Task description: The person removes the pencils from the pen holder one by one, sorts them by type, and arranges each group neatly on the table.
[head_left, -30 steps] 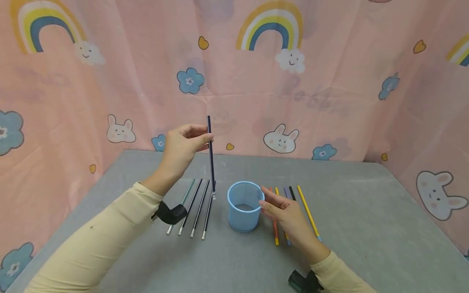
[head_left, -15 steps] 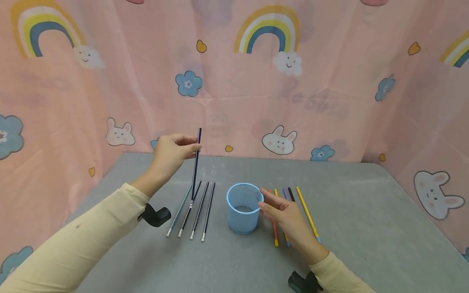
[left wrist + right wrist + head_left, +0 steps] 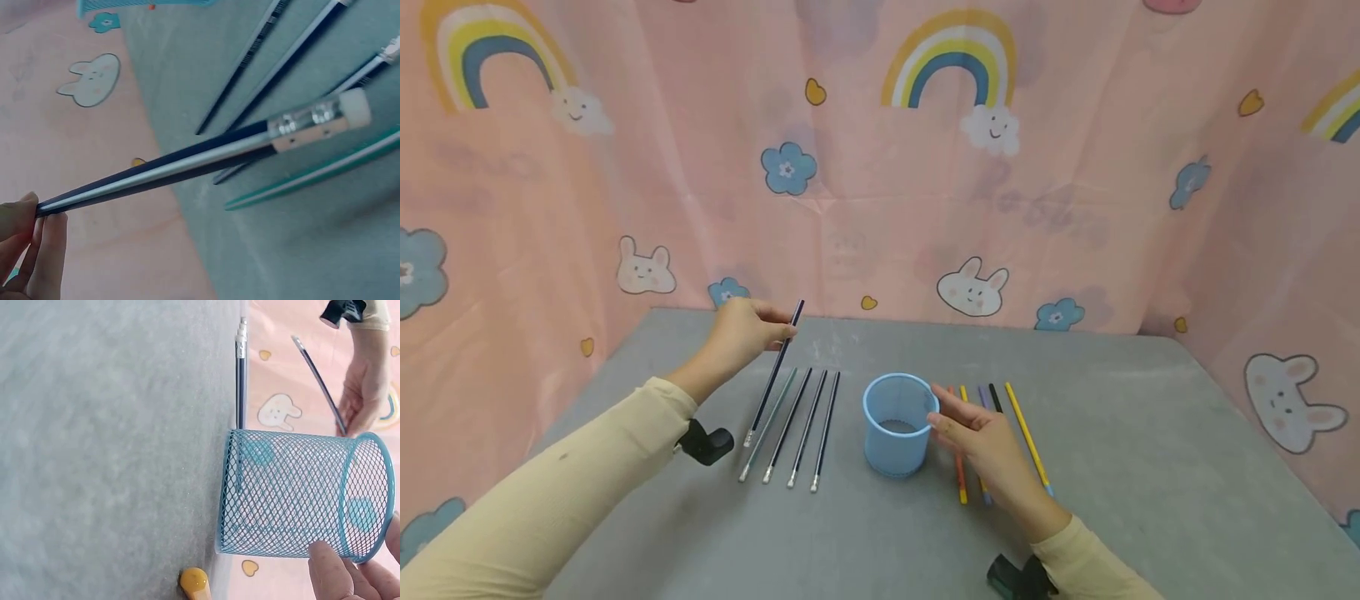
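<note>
My left hand (image 3: 741,337) pinches a dark blue pencil with a silver stripe (image 3: 169,169) near its far end. The pencil slants down toward me, its white eraser (image 3: 355,108) lowest. In the right wrist view it hangs above the table. Beside it lies a row: a green pencil (image 3: 769,425), then 3 dark pencils (image 3: 787,425) with erasers toward me. A light blue mesh pencil cup (image 3: 897,446) stands upright in the middle. My right hand (image 3: 992,446) holds the cup by its right side, thumb and fingers at the rim (image 3: 389,481).
Right of the cup lie several coloured pencils: an orange one (image 3: 960,479), a yellow one (image 3: 1030,437) and others partly under my right hand. The grey table (image 3: 1150,467) ends at a pink patterned cloth (image 3: 865,242) hung behind it.
My left hand has carried the dark pencil left and lowered it, from beside the right end of the row to the left of the green pencil. The right hand and cup have stayed in place.
</note>
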Demonstrator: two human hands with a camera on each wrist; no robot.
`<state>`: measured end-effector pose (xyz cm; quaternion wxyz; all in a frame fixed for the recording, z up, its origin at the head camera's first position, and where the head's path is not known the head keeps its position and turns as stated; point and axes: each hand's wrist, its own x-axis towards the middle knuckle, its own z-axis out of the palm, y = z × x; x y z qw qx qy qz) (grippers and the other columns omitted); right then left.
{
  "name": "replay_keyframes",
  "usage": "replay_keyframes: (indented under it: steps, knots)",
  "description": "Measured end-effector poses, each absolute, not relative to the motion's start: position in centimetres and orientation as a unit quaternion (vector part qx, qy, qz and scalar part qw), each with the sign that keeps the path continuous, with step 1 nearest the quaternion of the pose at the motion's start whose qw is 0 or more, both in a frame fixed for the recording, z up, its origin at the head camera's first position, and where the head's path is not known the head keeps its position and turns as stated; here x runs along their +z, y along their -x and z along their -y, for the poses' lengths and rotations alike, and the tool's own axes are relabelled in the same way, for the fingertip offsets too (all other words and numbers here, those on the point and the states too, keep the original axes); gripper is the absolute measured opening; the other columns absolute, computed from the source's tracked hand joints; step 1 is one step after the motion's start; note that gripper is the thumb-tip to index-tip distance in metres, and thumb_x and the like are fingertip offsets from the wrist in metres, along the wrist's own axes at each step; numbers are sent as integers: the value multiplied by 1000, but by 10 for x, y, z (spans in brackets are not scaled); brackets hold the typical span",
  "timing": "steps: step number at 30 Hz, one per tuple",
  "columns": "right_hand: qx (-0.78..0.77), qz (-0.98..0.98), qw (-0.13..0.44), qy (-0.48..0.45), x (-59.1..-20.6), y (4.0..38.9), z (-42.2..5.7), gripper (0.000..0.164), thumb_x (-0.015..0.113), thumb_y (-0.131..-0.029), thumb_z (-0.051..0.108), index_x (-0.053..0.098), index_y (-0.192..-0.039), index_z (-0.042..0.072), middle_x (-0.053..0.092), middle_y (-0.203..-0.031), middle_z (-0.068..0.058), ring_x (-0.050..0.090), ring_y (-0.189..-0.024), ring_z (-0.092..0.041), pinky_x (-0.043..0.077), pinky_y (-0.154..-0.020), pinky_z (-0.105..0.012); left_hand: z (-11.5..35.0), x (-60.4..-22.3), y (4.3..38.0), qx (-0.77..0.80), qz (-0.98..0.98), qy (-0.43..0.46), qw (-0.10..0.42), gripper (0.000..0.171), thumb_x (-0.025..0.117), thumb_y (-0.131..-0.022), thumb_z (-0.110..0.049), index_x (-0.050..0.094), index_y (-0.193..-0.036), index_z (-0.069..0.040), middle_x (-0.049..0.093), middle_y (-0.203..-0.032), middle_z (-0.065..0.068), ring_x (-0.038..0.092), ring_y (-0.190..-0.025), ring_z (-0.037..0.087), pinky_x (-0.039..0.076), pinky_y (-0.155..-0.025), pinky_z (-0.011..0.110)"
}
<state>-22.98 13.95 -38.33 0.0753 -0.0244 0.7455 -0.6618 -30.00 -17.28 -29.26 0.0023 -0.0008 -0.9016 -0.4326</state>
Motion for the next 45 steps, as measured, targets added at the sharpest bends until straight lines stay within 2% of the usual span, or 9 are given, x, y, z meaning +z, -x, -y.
replay_keyframes:
  steps: [5,9,15,20,25,29,33,37,45]
  knots:
    - [-659,-748,75,22,-381,231,-141,51,67,-95,17,52,-144,11,54,-146,-16,57,-131,-29,54,-97,-34,181,-311,305,-410,912,-9,-20,30,68,-94,-15,70,-119,1,66,-129,21,75,-96,27,58,-95,44]
    - [-658,-749,76,19,-381,231,-141,51,67,-96,17,53,-144,11,54,-146,-16,57,-131,-29,54,-97,-35,187,-327,308,-396,918,-16,-31,26,70,-92,-11,72,-114,3,71,-117,21,75,-92,27,61,-88,41]
    - [-661,-745,79,23,-381,230,-139,51,67,-95,16,53,-144,10,55,-145,-17,57,-130,-29,54,-97,-34,195,-344,313,-375,925,-36,-40,19,74,-88,-7,74,-102,5,74,-103,21,71,-77,19,63,-72,32]
    - [-664,-743,79,22,-383,230,-139,52,68,-95,17,53,-144,10,55,-145,-17,58,-130,-28,54,-97,-34,196,-355,314,-341,938,-41,-41,15,75,-86,-6,75,-96,5,73,-83,14,62,-65,14,55,-59,25]
    - [-667,-741,78,18,-383,230,-139,53,69,-94,17,53,-144,10,55,-145,-17,58,-130,-28,55,-96,-34,195,-365,315,-321,945,-34,-42,11,73,-87,-6,75,-91,4,68,-69,7,57,-59,12,49,-57,23]
    - [-667,-741,76,16,-382,230,-140,54,70,-93,18,53,-144,10,54,-145,-17,58,-129,-28,55,-95,-32,195,-370,316,-316,947,-34,-38,8,73,-86,-4,74,-88,4,66,-68,7,56,-57,13,47,-55,22]
    - [-670,-739,77,19,-382,230,-140,54,70,-93,19,53,-144,11,54,-146,-17,58,-130,-28,55,-96,-33,195,-375,318,-316,947,-43,-40,8,75,-84,-2,74,-88,5,69,-74,10,57,-58,13,49,-53,21]
    - [-670,-738,77,19,-382,230,-141,53,69,-95,18,52,-144,10,53,-147,-17,57,-131,-30,54,-97,-35,196,-378,318,-312,948,-53,-39,9,76,-83,-3,75,-88,5,70,-79,12,59,-61,13,51,-54,21]
    - [-669,-739,77,19,-382,230,-140,52,67,-95,15,52,-144,10,53,-146,-17,57,-131,-30,54,-97,-36,195,-381,319,-304,951,-57,-27,10,74,-83,-3,74,-89,5,72,-79,14,60,-61,14,52,-55,22]
